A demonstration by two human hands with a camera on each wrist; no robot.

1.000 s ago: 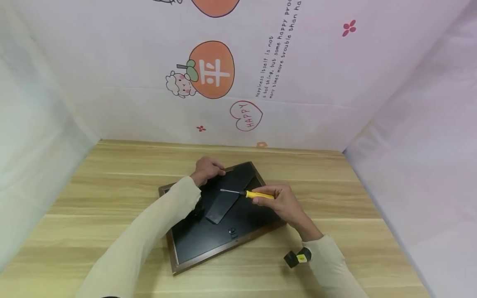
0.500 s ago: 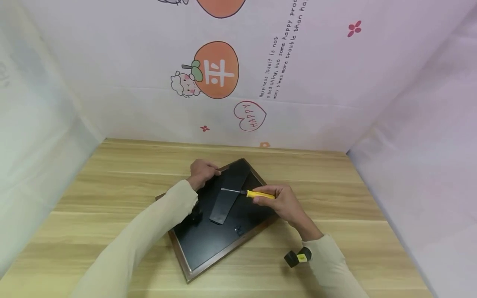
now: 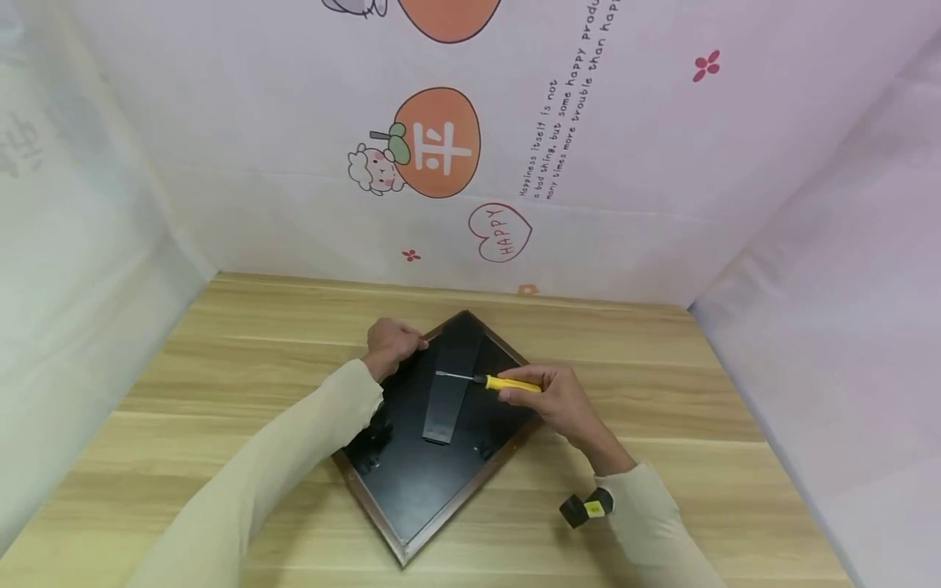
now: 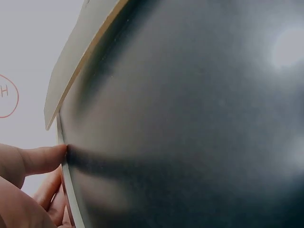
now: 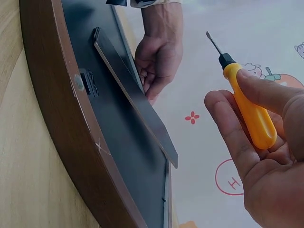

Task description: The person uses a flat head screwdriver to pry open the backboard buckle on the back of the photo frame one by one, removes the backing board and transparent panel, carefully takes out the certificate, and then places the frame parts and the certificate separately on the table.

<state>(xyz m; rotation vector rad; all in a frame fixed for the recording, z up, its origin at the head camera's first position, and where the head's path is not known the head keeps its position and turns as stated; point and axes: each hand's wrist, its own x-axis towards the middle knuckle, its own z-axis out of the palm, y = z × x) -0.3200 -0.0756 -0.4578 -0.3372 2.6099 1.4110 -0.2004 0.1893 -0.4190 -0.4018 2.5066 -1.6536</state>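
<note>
A picture frame [image 3: 470, 487] with a brown wooden border lies back side up on the table, one corner toward me. Its black backing board [image 3: 412, 490] carries a flat black easel leg [image 3: 444, 412], which stands slightly off the board in the right wrist view. My left hand [image 3: 392, 343] grips the frame's far left edge, thumb [image 4: 45, 159] on the back and fingers [image 4: 50, 190] around the outside. Between thumb and fingers, my right hand [image 3: 562, 400] holds a yellow-handled screwdriver [image 5: 251, 109]; its flat-tipped metal shaft points left and overlaps the easel leg in the head view.
The light wood-grain table [image 3: 662, 490] is bounded by a printed white sheet [image 3: 309, 220] at the back and white sheets on both sides. A small dark device [image 3: 586, 508] with a yellow label sits at my right wrist.
The frame has turned counterclockwise on the table, its near corner swinging right and its far corner left. My left hand has moved slightly left with it; the right hand with the screwdriver stays put.
</note>
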